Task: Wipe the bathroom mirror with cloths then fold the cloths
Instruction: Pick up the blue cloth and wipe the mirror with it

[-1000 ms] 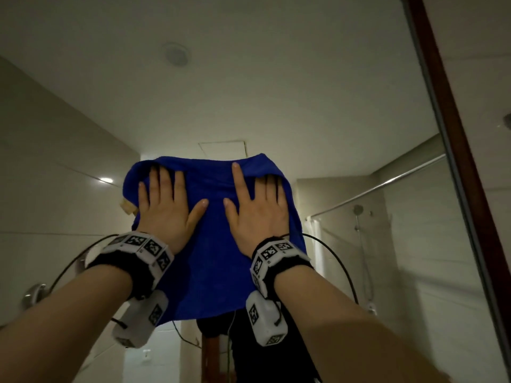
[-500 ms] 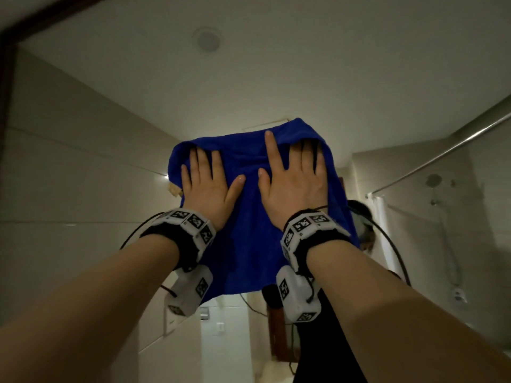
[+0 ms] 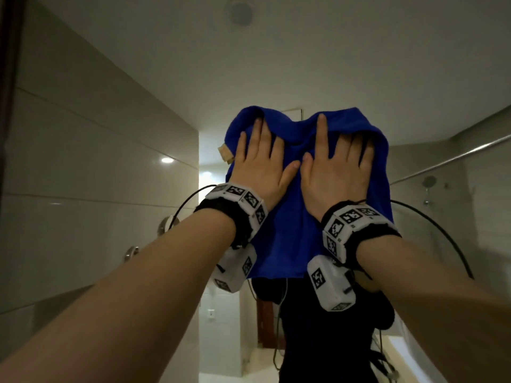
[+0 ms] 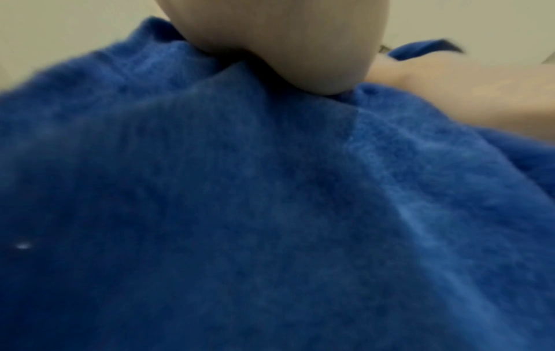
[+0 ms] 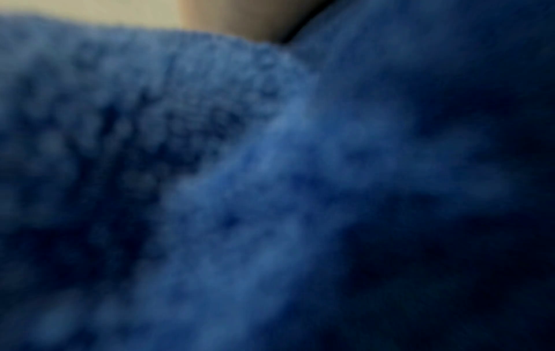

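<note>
A blue cloth (image 3: 293, 230) is spread against the mirror (image 3: 96, 189), high up and in the middle of the head view. My left hand (image 3: 262, 164) lies flat on its left half, fingers straight and pointing up. Beside it my right hand (image 3: 334, 167) presses the right half the same way, and the two thumbs nearly touch. The cloth's top edge bunches over the fingertips of both hands. Blue cloth (image 4: 240, 213) fills the left wrist view under the heel of the hand. Blurred blue cloth (image 5: 270, 190) fills the right wrist view too.
The mirror reflects tiled walls, a shower rail (image 3: 453, 158), a shower head (image 3: 429, 181) and the dark-clothed body of the person (image 3: 326, 341). A dark frame edge (image 3: 8, 64) runs down the far left. Round metal fittings (image 3: 163, 226) show at the left.
Both hands have slid the cloth across the mirror. The view has swung, so the frame edge has gone from the right to the left. The hands have closed up, and the cloth's top has bunched.
</note>
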A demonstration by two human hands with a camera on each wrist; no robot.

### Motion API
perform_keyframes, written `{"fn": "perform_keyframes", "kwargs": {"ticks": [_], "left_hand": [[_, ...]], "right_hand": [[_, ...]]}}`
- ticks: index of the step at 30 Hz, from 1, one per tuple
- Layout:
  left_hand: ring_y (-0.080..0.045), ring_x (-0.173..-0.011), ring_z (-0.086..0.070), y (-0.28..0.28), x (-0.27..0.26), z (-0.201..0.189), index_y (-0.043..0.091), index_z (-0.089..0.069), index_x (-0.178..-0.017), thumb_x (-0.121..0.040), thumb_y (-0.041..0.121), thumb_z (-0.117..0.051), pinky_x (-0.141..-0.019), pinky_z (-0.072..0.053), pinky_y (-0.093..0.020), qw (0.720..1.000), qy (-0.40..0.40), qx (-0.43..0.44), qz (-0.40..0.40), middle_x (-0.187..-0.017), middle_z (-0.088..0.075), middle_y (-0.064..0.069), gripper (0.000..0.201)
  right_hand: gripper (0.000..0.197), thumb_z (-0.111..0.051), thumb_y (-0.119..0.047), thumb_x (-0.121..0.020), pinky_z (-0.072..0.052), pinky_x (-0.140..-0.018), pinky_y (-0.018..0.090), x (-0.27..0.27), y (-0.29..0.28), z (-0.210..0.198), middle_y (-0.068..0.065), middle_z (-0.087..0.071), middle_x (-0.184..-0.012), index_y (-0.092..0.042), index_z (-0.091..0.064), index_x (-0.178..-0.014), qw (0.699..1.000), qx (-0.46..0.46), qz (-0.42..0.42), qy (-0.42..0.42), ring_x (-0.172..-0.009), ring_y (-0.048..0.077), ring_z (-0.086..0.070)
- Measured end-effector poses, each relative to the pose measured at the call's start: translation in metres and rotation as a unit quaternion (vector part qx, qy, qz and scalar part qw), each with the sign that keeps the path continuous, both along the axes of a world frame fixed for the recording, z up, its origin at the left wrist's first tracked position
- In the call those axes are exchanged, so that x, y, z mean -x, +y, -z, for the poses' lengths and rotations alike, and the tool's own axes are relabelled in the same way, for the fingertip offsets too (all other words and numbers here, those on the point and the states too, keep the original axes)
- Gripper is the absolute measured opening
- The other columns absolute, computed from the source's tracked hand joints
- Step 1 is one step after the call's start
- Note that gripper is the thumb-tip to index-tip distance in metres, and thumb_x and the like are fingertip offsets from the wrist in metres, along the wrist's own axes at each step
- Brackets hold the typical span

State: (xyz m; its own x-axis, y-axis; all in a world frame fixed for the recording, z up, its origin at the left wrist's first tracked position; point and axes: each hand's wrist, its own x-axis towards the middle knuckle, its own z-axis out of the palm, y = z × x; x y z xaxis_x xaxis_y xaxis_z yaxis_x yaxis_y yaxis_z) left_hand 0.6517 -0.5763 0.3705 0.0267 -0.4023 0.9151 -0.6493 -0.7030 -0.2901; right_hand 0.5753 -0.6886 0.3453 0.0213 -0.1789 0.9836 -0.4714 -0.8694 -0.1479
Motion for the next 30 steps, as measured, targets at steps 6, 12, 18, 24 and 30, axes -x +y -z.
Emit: {"fn": "perform_keyframes", "kwargs": {"ticks": [6, 12, 18, 24, 30], "left_hand": [[-0.023, -0.148, 0.004, 0.075, -0.066, -0.001, 0.014, -0.016, -0.151, -0.099, 0.047, -0.024, -0.118, 0.005, -0.043, 0.999, -0.031, -0.016, 0.024, -0.16, -0.005, -0.01, 0.062], [-0.022, -0.147, 0.004, 0.19, -0.159, 0.002, 0.015, -0.012, -0.152, -0.096, 0.051, -0.016, -0.118, 0.006, -0.041, 1.0, -0.016, 0.004, 0.009, -0.16, -0.006, -0.009, 0.066], [-0.021, -0.147, 0.006, 0.294, -0.241, 0.007, 0.016, -0.009, -0.152, -0.092, 0.057, -0.007, -0.118, 0.006, -0.041, 0.999, 0.008, 0.037, 0.001, -0.16, -0.003, -0.009, 0.073], [-0.025, -0.147, -0.001, 0.383, -0.316, 0.023, 0.01, -0.016, -0.151, -0.094, 0.059, -0.012, -0.118, -0.002, -0.045, 0.991, 0.054, 0.114, -0.043, -0.159, -0.007, -0.013, 0.075], [-0.032, -0.146, -0.006, 0.465, -0.38, 0.038, -0.001, -0.019, -0.147, -0.091, 0.064, -0.013, -0.119, -0.008, -0.045, 0.983, 0.108, 0.143, -0.028, -0.156, -0.01, -0.023, 0.086]], "right_hand": [[0.068, -0.024, -0.046, -0.098, -0.008, -0.115, 0.053, -0.065, 0.08, 0.002, 0.024, -0.019, -0.154, -0.023, 0.005, -0.155, 1.0, -0.016, 0.007, -0.012, -0.142, 0.041, -0.019], [0.067, -0.026, -0.044, -0.097, -0.011, -0.114, 0.053, -0.155, 0.194, -0.001, 0.025, -0.025, -0.152, -0.021, -0.001, -0.155, 1.0, 0.019, -0.019, 0.0, -0.14, 0.041, -0.023], [0.068, -0.022, -0.045, -0.098, -0.005, -0.116, 0.051, -0.236, 0.294, -0.006, 0.023, -0.016, -0.156, -0.021, 0.007, -0.154, 0.998, 0.035, -0.039, 0.024, -0.144, 0.038, -0.015], [0.069, -0.026, -0.045, -0.1, -0.004, -0.116, 0.049, -0.307, 0.387, -0.004, 0.022, -0.013, -0.157, -0.021, 0.009, -0.154, 0.992, 0.069, -0.081, 0.074, -0.144, 0.038, -0.013], [0.07, -0.026, -0.046, -0.1, -0.004, -0.117, 0.047, -0.358, 0.447, 0.008, 0.02, -0.011, -0.158, -0.02, 0.012, -0.153, 0.979, 0.104, -0.113, 0.133, -0.144, 0.037, -0.012]]}}
